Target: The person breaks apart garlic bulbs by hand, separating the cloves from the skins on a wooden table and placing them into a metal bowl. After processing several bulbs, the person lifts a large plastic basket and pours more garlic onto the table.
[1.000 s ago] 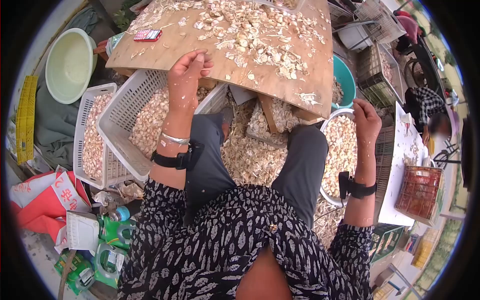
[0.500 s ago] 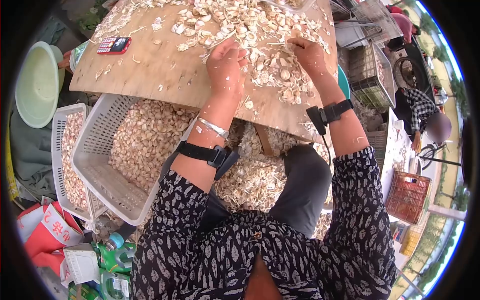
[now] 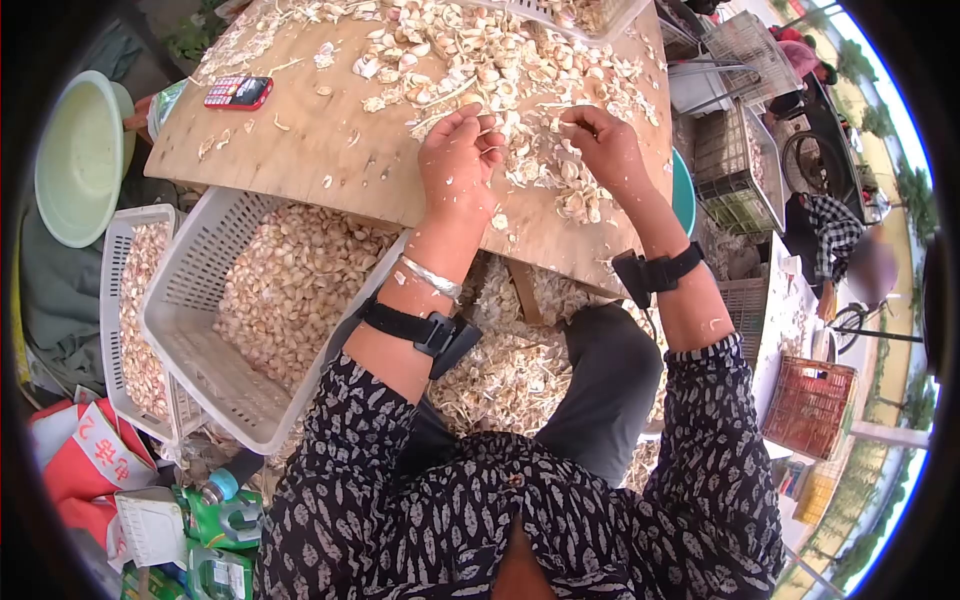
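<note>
Over the wooden board (image 3: 370, 190), my left hand (image 3: 460, 160) is curled closed, thumb and fingertips together at the edge of the garlic pile (image 3: 500, 60). My right hand (image 3: 608, 150) pinches with thumb and forefinger just across from it, above loose cloves and papery skins. What either hand holds is too small to make out. Bits of skin cling to both wrists. A small cluster of garlic (image 3: 578, 205) lies beneath the right hand, toward the board's near edge.
A red phone (image 3: 238, 93) lies on the board's left. White crates (image 3: 190, 265) of cloves stand below left, near a pale green basin (image 3: 80, 160). A white basket (image 3: 605, 25) sits at the board's far edge. Skins cover the ground. Another person (image 3: 835, 230) works at right.
Both hands have come slightly nearer my body, and the right hand has moved a little toward the left one. More of the far white basket shows as the view tilts.
</note>
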`<action>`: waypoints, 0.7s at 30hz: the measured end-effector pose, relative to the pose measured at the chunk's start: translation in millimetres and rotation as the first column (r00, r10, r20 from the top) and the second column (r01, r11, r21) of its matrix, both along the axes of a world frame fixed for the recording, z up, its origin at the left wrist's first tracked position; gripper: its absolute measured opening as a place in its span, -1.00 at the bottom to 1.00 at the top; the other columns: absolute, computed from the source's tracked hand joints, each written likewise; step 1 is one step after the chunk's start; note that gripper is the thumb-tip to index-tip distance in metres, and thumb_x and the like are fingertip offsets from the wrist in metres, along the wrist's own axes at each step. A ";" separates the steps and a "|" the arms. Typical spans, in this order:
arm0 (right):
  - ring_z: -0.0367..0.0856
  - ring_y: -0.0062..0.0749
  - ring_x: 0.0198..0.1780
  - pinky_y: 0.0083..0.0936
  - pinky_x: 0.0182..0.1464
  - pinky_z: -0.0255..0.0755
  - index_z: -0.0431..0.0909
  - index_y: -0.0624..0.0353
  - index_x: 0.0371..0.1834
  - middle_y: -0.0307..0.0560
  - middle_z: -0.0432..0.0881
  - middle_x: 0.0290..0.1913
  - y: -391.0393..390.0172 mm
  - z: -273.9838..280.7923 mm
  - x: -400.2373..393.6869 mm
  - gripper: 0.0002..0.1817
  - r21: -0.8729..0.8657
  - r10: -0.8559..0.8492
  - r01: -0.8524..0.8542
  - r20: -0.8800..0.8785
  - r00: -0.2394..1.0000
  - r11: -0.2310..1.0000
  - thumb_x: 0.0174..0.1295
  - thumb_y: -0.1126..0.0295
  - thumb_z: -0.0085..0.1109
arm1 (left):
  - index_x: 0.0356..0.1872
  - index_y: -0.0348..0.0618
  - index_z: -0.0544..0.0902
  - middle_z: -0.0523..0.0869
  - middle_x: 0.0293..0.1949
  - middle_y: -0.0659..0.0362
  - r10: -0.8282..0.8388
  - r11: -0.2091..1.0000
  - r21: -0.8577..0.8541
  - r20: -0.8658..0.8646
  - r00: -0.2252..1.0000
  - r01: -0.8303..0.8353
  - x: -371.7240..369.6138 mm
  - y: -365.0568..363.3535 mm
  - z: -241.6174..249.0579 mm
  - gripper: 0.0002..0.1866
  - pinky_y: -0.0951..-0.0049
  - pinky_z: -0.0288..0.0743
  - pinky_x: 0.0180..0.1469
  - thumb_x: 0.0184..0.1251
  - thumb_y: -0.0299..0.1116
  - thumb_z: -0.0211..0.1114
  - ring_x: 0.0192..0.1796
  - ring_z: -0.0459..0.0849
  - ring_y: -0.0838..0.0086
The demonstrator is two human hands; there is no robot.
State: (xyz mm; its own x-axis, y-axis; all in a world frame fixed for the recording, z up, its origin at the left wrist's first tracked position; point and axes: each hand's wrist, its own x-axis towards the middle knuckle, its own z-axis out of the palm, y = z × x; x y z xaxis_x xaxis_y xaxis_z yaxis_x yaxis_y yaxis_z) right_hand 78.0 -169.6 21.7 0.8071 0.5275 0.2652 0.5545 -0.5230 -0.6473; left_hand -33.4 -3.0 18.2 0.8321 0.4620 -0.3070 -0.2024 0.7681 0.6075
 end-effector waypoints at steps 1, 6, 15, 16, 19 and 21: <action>0.55 -0.66 -0.42 -0.68 -0.36 0.46 0.61 0.23 -0.18 -0.23 0.64 -0.44 -0.1 29.0 -23.5 -0.83 0.240 0.004 0.089 -0.364 0.931 0.967 0.17 0.47 0.21 | -0.06 -0.26 0.51 0.61 -0.31 0.14 0.022 1.000 -0.015 0.026 0.999 -0.022 -0.5 2.9 -1.3 -0.81 0.50 0.43 -0.30 0.34 -0.50 0.10 -0.34 0.55 0.47; 0.64 -0.37 -0.43 -0.61 -0.46 0.53 0.63 0.40 -0.29 0.13 0.65 -0.37 12.9 136.2 -165.6 -0.84 0.798 0.808 -0.561 0.171 0.564 0.222 0.04 0.60 0.31 | -0.07 -0.27 0.51 0.60 -0.34 0.15 -0.010 1.000 -0.011 0.032 0.999 0.010 -6.3 -3.4 -5.6 -0.82 0.52 0.42 -0.34 0.34 -0.51 0.09 -0.37 0.53 0.50; 0.64 -0.37 -0.45 -0.62 -0.44 0.62 0.67 0.34 -0.39 0.15 0.66 -0.40 11.7 156.9 -195.3 -0.92 0.780 0.804 -0.624 0.399 0.441 -0.045 0.05 0.55 0.30 | -0.10 -0.34 0.51 0.60 -0.34 0.12 -0.066 0.998 -0.023 0.047 0.997 0.067 -13.5 -23.4 -8.1 -0.83 0.52 0.43 -0.34 0.33 -0.52 0.10 -0.39 0.52 0.52; 0.64 -0.37 -0.45 -0.62 -0.45 0.62 0.67 0.33 -0.39 0.14 0.66 -0.40 11.1 156.5 -193.2 -0.92 0.773 0.799 -0.633 0.407 0.443 -0.043 0.04 0.55 0.30 | -0.10 -0.34 0.51 0.60 -0.34 0.12 -0.066 0.997 -0.038 0.058 0.996 0.069 -11.8 -23.9 -7.7 -0.82 0.52 0.43 -0.33 0.33 -0.52 0.10 -0.39 0.52 0.52; 0.64 -0.37 -0.45 -0.62 -0.46 0.61 0.67 0.32 -0.39 0.12 0.66 -0.39 9.3 152.0 -189.6 -0.92 0.759 0.782 -0.650 0.421 0.459 -0.027 0.03 0.55 0.31 | -0.08 -0.35 0.51 0.60 -0.34 0.12 -0.089 0.993 -0.073 0.064 0.994 0.093 -9.2 -30.0 -9.2 -0.82 0.53 0.43 -0.31 0.33 -0.53 0.10 -0.39 0.51 0.51; 0.64 -0.37 -0.45 -0.62 -0.47 0.61 0.67 0.31 -0.39 0.11 0.66 -0.39 11.7 149.5 -186.4 -0.91 0.744 0.770 -0.667 0.441 0.461 -0.027 0.02 0.55 0.31 | -0.07 -0.34 0.52 0.60 -0.34 0.12 -0.084 0.990 -0.109 0.073 0.994 0.092 -10.1 -32.7 -9.9 -0.81 0.53 0.44 -0.30 0.33 -0.55 0.10 -0.39 0.51 0.50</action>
State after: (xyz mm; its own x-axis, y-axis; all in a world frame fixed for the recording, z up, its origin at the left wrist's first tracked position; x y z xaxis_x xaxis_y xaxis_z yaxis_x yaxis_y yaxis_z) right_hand -108.4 -157.9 171.2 0.1756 0.4377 0.8818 0.2263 0.8538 -0.4688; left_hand -43.5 -35.8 8.2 0.8886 0.3519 -0.2942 -0.1688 0.8473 0.5035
